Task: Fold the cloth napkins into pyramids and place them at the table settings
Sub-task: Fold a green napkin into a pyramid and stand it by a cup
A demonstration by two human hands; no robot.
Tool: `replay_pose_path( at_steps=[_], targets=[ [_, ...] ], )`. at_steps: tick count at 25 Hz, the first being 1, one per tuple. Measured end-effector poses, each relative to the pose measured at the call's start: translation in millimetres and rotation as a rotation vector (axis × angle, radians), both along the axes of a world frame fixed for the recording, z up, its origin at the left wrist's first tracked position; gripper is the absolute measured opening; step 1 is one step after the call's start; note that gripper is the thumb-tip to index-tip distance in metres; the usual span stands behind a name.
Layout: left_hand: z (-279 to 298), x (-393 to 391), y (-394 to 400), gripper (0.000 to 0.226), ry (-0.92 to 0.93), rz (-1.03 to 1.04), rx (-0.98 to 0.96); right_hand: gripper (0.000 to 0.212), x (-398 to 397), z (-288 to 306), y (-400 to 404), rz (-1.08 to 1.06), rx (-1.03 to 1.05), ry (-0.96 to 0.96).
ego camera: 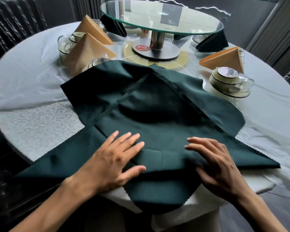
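Dark green cloth napkin (157, 106), spread flat at the round table's (23, 77) near edge for folding; left hand (114, 158) and right hand (214, 161), fingers extended, press its near fold to crease it.

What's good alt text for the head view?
Both hands, left and right, press flat on a dark green napkin spread over a round white table. Beyond it stand folded orange napkin pyramids and a glass turntable.

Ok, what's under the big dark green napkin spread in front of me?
The green napkin lies on the white tablecloth, hanging over the near edge. Both hands rest on top. Anything beneath it is hidden.
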State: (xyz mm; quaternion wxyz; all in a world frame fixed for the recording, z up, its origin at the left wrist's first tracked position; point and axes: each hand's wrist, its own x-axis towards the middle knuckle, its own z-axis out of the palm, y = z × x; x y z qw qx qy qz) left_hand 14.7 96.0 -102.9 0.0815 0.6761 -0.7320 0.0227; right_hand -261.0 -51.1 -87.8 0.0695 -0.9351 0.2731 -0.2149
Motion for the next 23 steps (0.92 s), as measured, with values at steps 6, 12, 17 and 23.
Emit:
replay_pose_path(
  at_steps=[6, 12, 17, 23],
  targets=[
    [-17, -18, 16, 0.057, -0.079, 0.036, 0.016, 0.053, -47, -11, -11, -0.049, 0.010, 0.198],
    [-23, 0, 11, 0.056, -0.056, -0.029, 0.048, 0.045, -47, -3, 7, -0.227, -0.049, 0.111],
    [-10, -21, 5, 0.065, 0.149, 0.165, 0.018, 0.073, -40, -6, 16, -0.224, 0.262, 0.221],
    [-21, -28, 6, 0.064, -0.018, 0.199, 0.087, 0.076, -35, -15, 3, -0.349, 0.176, 0.468]
  ],
)
